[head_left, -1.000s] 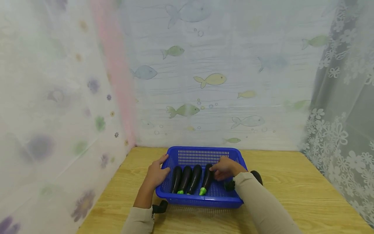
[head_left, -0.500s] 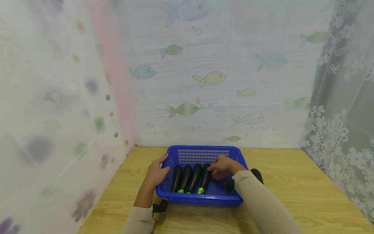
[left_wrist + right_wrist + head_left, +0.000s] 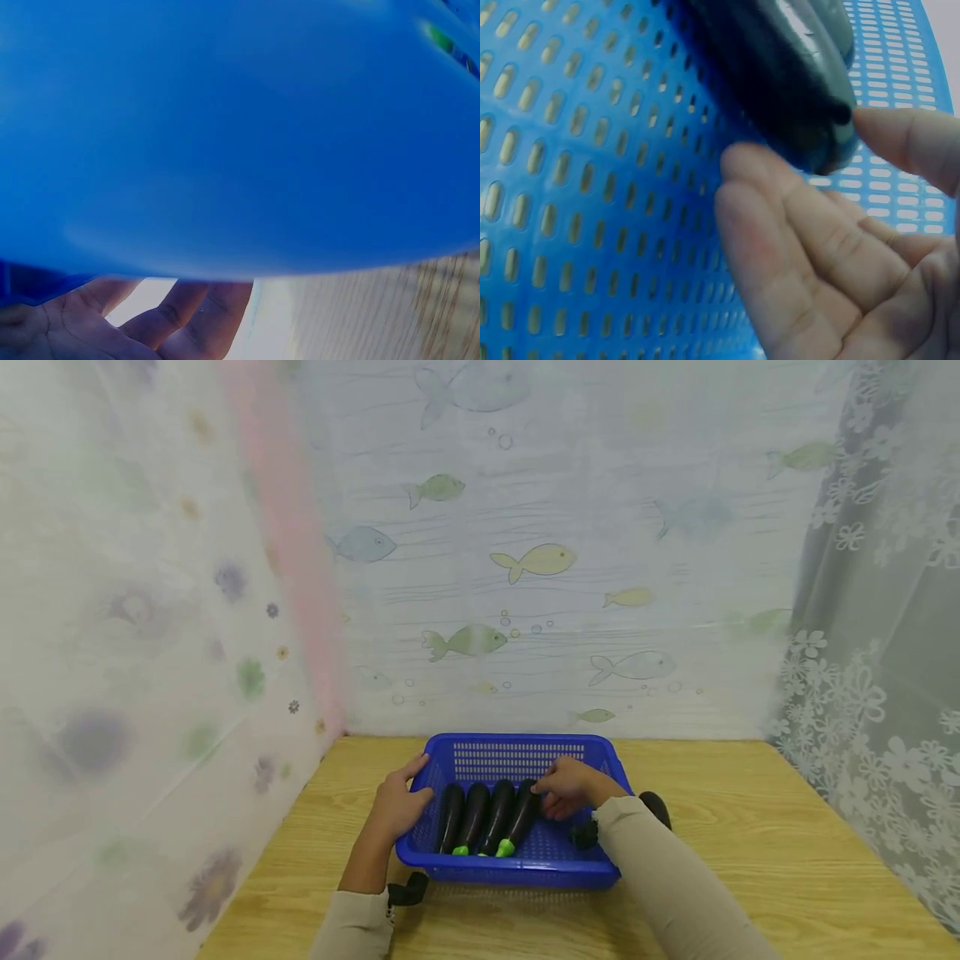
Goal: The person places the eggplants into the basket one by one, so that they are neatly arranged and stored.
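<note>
In the head view, a blue plastic basket [image 3: 525, 865] with slotted walls stands on the table. Several dark eggplants lie side by side in its left half, green stem ends toward me. My left hand [image 3: 399, 803] holds the basket's left rim, thumb inside; the left wrist view shows its fingers [image 3: 214, 319] below the blue wall. Inside the basket, my right hand [image 3: 568, 787] pinches the far end of the rightmost eggplant [image 3: 520, 817]. Up close in the right wrist view, the thumb [image 3: 907, 142] touches that eggplant's rounded tip and the other fingers lie below it.
A dark rounded thing [image 3: 655, 808], like another eggplant's end, shows right of the basket, partly behind my right sleeve [image 3: 660, 868]. Wood-grain table [image 3: 765, 843] extends on both sides. Behind stands a fish-print curtain [image 3: 547, 610]. Black wrist cameras [image 3: 408, 890] sit at both cuffs.
My right hand has shifted slightly left, and the rightmost eggplant has moved left with it, up against its neighbour. My left hand stays on the rim.
</note>
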